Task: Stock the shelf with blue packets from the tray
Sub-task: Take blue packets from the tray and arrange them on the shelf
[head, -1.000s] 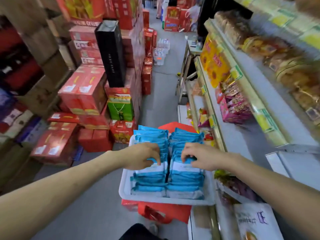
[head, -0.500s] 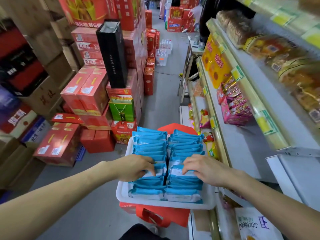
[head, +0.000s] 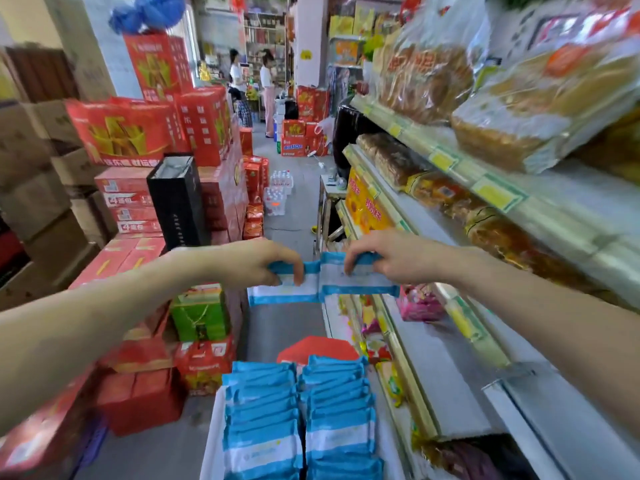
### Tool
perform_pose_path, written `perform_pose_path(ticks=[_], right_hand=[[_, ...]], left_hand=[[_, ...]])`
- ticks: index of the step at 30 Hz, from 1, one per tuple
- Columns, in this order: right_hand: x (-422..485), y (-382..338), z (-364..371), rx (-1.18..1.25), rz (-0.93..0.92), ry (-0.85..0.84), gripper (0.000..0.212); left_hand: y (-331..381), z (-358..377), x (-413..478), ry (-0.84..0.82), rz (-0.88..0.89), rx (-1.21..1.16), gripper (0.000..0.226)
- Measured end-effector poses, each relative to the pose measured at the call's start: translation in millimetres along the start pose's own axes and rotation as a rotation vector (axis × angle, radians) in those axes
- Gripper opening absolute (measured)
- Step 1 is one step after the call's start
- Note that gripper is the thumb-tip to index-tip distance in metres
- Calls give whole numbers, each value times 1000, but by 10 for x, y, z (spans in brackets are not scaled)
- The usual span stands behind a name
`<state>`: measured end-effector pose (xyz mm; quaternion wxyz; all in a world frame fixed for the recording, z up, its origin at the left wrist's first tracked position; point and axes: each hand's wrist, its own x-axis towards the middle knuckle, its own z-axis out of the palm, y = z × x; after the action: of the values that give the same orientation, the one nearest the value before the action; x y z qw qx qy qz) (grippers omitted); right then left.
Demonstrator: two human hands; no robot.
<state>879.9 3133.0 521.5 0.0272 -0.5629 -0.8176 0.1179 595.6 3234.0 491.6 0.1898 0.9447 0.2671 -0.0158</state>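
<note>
L hand (head: 252,265) & R hand (head: 394,258) each pinch blue packets (head: 356,280) above tray (head: 210,431), prob. bound for shelf (head: 446,386).

Tray (head: 212,441) cropped at bottom; bread bags (head: 519,109) blurred.

One wide head-worn view — facing forward along the aisle (head: 292,216), tray (head: 210,431) close below.

Your left grip (head: 256,265) and right grip (head: 388,258) now each hold a blue packet (head: 356,282), lifted from the tray (head: 212,431) up beside the shelf (head: 450,375).
</note>
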Motion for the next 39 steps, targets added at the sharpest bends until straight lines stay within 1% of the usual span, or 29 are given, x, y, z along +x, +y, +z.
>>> perform_pose_path(ticks=[4, 7, 10, 13, 17, 20, 22, 25, 29, 33, 37, 39], right_hand=[[-284, 100, -1052, -47, 116, 164, 51], [-737, 209, -1638, -70, 220, 279, 47], [-1335, 370, -2024, -97, 317, 361, 44], [-2032, 576, -2233, -137, 457, 429, 45], [-2990, 852, -2267, -136, 660, 448, 48], [-3651, 1053, -2154, -171, 839, 416, 49], [-4015, 1196, -2034, -188, 947, 393, 49], [-4383, 1407, -1836, -162, 1073, 415, 47], [-4559, 1608, -1679, -112, 1138, 438, 46], [-4589, 1723, -1675, -116, 1123, 451, 47], [-4570, 1821, -1635, -171, 1103, 471, 52], [-4575, 1859, -1614, -205, 1098, 471, 51]], left_hand=[[297, -925, 430, 77, 142, 35, 41], [704, -1424, 836, 124, 265, 48, 38], [1261, -1752, 1265, 165, 410, -17, 36], [1869, -1893, 1710, 205, 560, -86, 33], [2723, -1804, 2261, 181, 730, -95, 34], [3304, -1644, 2581, 138, 838, -104, 38], [3620, -1550, 2745, 96, 879, -102, 40], [3942, -1417, 2931, 73, 924, -100, 41], [4109, -1286, 3145, 31, 979, -105, 42], [4147, -1245, 3260, 5, 977, -85, 42], [4149, -1223, 3305, -10, 984, -76, 40], [4168, -1218, 3317, -27, 978, -86, 39]])
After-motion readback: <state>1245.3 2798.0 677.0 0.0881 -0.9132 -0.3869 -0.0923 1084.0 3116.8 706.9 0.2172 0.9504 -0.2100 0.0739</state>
